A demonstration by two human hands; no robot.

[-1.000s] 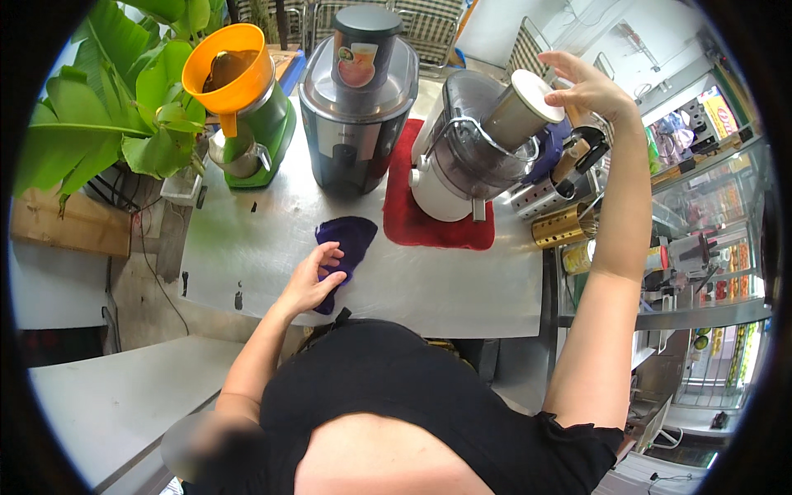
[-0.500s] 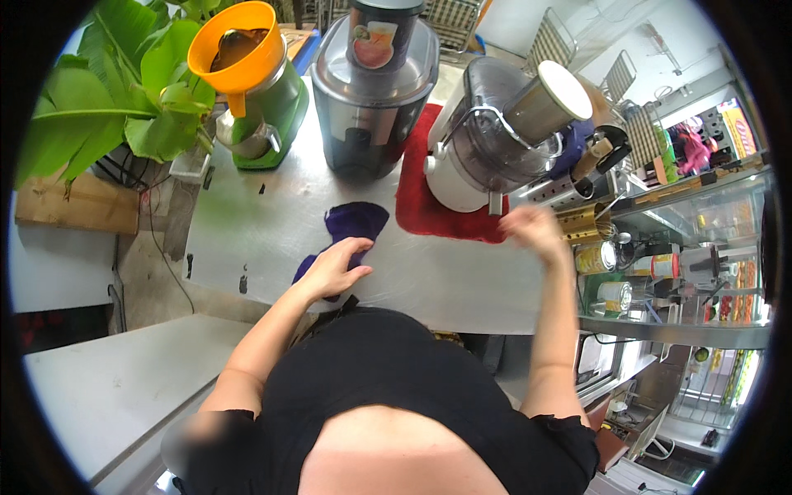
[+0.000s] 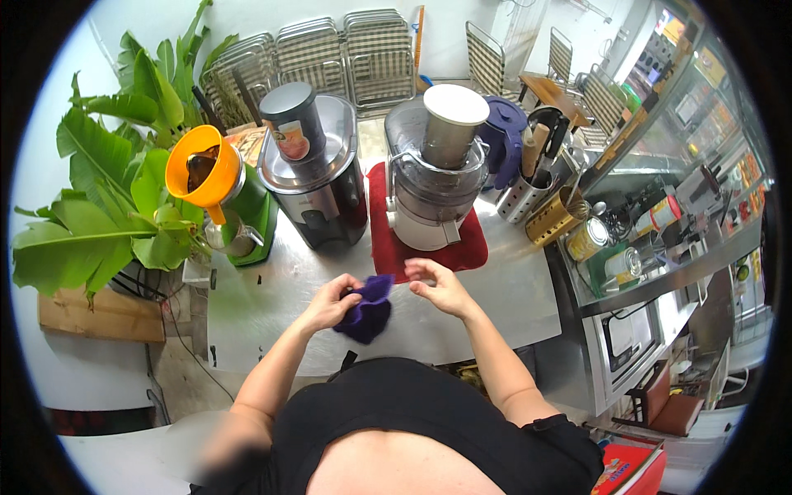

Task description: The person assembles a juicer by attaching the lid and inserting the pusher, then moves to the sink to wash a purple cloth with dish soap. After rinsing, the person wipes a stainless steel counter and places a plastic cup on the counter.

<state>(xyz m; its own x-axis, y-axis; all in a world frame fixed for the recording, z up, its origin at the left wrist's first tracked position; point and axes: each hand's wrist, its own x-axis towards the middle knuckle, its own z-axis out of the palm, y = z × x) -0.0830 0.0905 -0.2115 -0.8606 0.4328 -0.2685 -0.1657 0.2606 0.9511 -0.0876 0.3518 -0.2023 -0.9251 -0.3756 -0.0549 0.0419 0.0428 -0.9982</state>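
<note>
Bunched in my left hand (image 3: 330,304) is a purple cloth (image 3: 368,312), pinched between thumb and fingers and lifted a little off the metal tabletop. My right hand (image 3: 437,285) is just right of the cloth, apart from it, its fingers loosely spread and holding nothing. Beyond that hand, a white juicer (image 3: 422,223) with a clear bowl and an upright feed tube stands on a red cloth (image 3: 472,254). Left of it is a black and silver juicer (image 3: 318,210) with a dark pusher in its top.
A green machine (image 3: 257,216) with an orange funnel (image 3: 188,186) stands at the left beside leafy plants (image 3: 107,214). Right of the white juicer are a purple jug (image 3: 503,136) and utensil holders (image 3: 525,198). A counter with tins (image 3: 587,239) borders the metal table (image 3: 272,326) on the right.
My left hand has gripped the purple cloth and raised it from the table. My right hand has come leftward from the white juicer's spout toward the cloth. The view has shifted, showing more background.
</note>
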